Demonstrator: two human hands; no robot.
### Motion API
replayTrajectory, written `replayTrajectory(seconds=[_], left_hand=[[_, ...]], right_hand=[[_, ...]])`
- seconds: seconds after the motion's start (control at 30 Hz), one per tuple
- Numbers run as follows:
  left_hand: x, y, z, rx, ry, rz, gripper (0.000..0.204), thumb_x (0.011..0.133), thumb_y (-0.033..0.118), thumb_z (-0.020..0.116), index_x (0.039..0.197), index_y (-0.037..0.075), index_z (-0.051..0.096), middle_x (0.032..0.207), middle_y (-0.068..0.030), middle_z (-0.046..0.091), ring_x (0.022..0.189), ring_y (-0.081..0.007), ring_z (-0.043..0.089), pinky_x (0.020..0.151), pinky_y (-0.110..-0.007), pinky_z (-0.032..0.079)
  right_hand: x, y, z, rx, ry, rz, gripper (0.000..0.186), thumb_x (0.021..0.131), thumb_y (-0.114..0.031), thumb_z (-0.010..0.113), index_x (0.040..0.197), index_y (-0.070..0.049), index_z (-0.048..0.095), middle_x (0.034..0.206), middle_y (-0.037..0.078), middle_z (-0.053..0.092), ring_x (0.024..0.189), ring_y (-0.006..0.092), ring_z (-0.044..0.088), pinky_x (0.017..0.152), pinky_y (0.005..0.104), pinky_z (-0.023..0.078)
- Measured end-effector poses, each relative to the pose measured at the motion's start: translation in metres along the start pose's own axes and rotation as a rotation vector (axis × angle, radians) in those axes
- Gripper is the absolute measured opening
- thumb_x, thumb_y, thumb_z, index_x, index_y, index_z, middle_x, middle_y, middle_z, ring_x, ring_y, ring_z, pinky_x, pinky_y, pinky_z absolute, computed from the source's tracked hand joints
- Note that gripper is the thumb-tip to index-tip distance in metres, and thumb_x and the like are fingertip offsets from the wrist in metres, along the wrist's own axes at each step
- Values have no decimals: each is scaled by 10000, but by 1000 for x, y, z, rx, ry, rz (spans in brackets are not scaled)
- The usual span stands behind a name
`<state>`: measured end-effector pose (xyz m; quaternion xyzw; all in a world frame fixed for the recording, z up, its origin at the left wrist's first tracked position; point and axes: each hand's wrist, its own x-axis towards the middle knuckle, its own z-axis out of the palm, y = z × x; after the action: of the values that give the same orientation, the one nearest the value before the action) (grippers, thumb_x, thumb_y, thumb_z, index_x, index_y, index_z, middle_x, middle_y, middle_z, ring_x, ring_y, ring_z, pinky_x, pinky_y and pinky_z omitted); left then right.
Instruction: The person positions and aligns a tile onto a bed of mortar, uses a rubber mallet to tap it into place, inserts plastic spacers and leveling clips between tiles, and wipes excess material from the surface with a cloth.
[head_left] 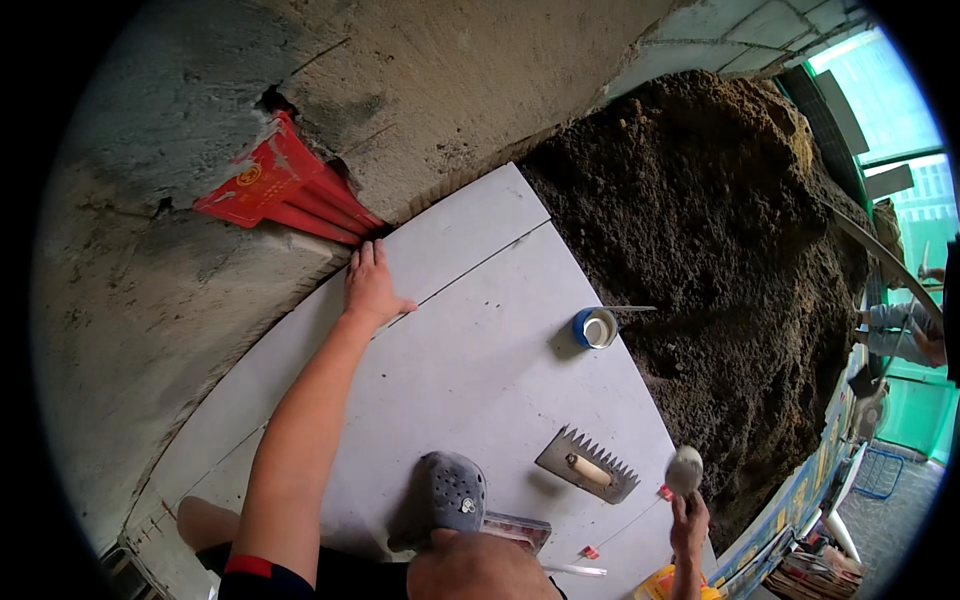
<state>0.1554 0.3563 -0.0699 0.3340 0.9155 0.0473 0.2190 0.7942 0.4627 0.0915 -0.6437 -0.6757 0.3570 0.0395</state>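
My left hand rests on a large white tile, its fingers stretched toward the wall and its thumb beside the dark joint between tiles. At the lower right my right hand grips a mallet with a rounded greyish head, raised close to the tile's right edge. Most of its handle is hidden by the hand. A notched trowel with a wooden handle lies on the tile, left of the mallet. Farther up stands a small blue round container, with a thin rod jutting out beside it.
Dark loose sand borders the tiles on the right. A red folded bag hangs at the rough wall. My foot in a grey clog is on the tile, near a flat tray. Another person stands far right.
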Motion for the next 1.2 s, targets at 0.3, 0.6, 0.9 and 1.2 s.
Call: replayTrajectory(seconds=[0.3, 0.6, 0.9, 1.2], left_hand=[[-2, 3, -5, 39, -19, 16, 1290, 601, 364, 962, 1546, -72, 198, 1578, -248, 297, 1466, -401, 295, 1219, -428, 297], [2, -2, 3, 65, -64, 19, 1308, 603, 332, 960, 1541, -55, 135, 1588, -253, 233, 1477, -440, 244, 1209, -450, 318], [7, 0, 5, 129, -153, -20, 1372, 617, 400, 944, 1556, -70, 60, 1619, -256, 161, 1505, -425, 186, 1236, -419, 272], [7, 2, 3, 116, -118, -6, 1341, 608, 355, 945, 1546, -79, 91, 1600, -261, 193, 1493, -429, 207, 1236, -429, 262]], right_hand=[[64, -209, 186, 20, -504, -238, 491, 996, -118, 585, 1469, -128, 455, 969, 281, 692, 866, 409, 698, 796, 445, 534], [131, -340, 318, 246, -427, -602, 484, 997, -60, 551, 1470, -60, 450, 1220, 248, 659, 1102, 441, 631, 927, 456, 518], [128, -340, 319, 167, -433, -515, 428, 1019, -91, 512, 1445, -84, 469, 1070, 282, 679, 970, 482, 640, 823, 512, 523], [134, -330, 322, 143, -371, -557, 470, 1034, -165, 465, 1503, -170, 430, 878, 276, 637, 764, 475, 631, 728, 553, 510]])
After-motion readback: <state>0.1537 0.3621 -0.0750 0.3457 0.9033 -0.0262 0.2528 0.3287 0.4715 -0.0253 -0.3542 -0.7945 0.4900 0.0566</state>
